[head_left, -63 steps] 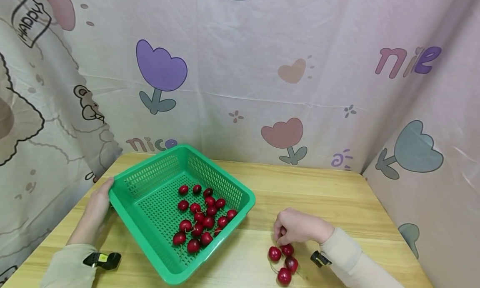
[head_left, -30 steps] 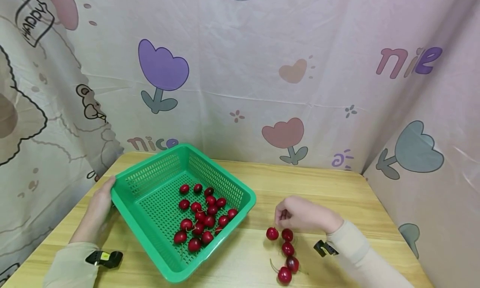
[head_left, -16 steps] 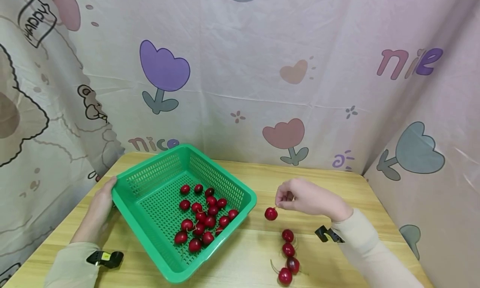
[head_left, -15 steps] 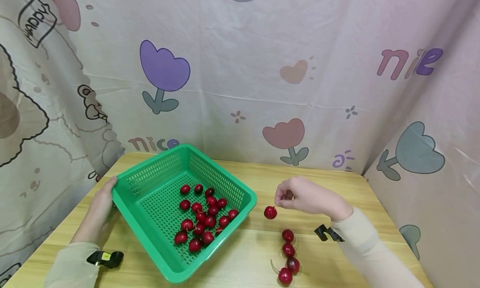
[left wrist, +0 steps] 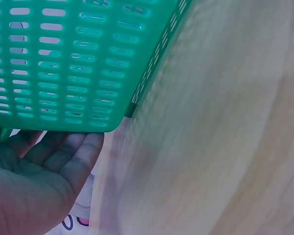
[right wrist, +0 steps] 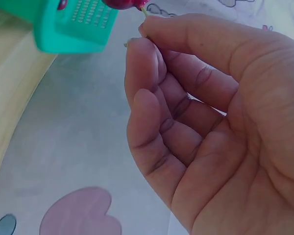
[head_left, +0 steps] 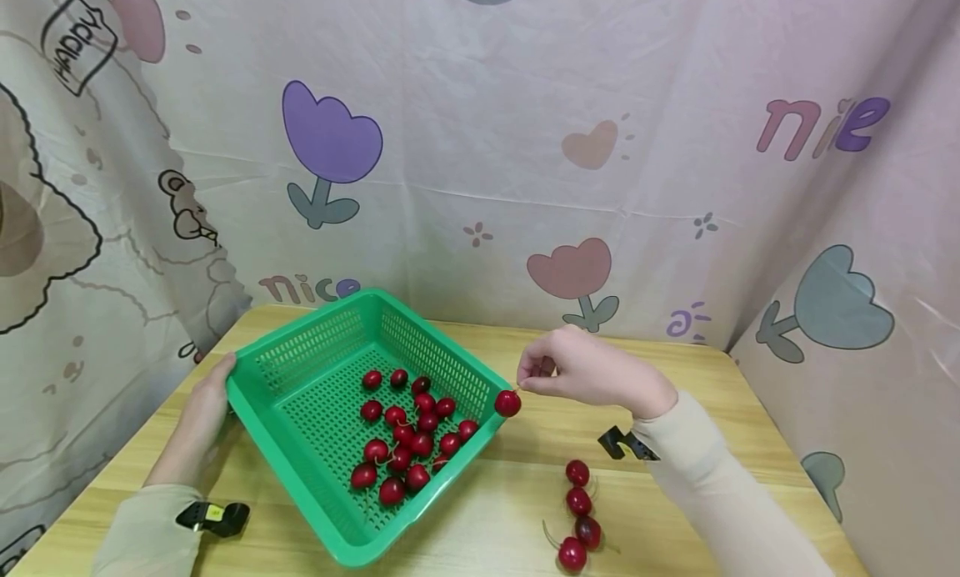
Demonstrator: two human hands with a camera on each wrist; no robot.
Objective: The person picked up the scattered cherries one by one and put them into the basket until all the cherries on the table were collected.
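Note:
My right hand point(head_left: 592, 370) pinches a red cherry point(head_left: 507, 403) by its stem, beside the right corner of a green plastic basket point(head_left: 300, 498). In the right wrist view the stem point(right wrist: 144, 11) runs between thumb and forefinger, and the cherry is partly cut off at the top edge. My left hand point(head_left: 198, 414) holds the basket at its left corner; the left wrist view shows the fingers point(left wrist: 83, 156) against the edge of its slotted wall. Several cherries point(head_left: 401, 435) lie inside, mostly toward the near right side. More cherries point(head_left: 579, 502) lie in a short line on the table, right of the basket.
The basket and loose cherries are on a light wooden table point(head_left: 660, 410). A printed curtain point(head_left: 465, 143) hangs behind it and along both sides. Black clip-like mounts sit at both wrists, over pale sleeves point(head_left: 697, 460).
My right hand has picked one cherry up by its stem from the group, lifted it and carried it left to the basket's rim. My left hand and the basket have stayed in place.

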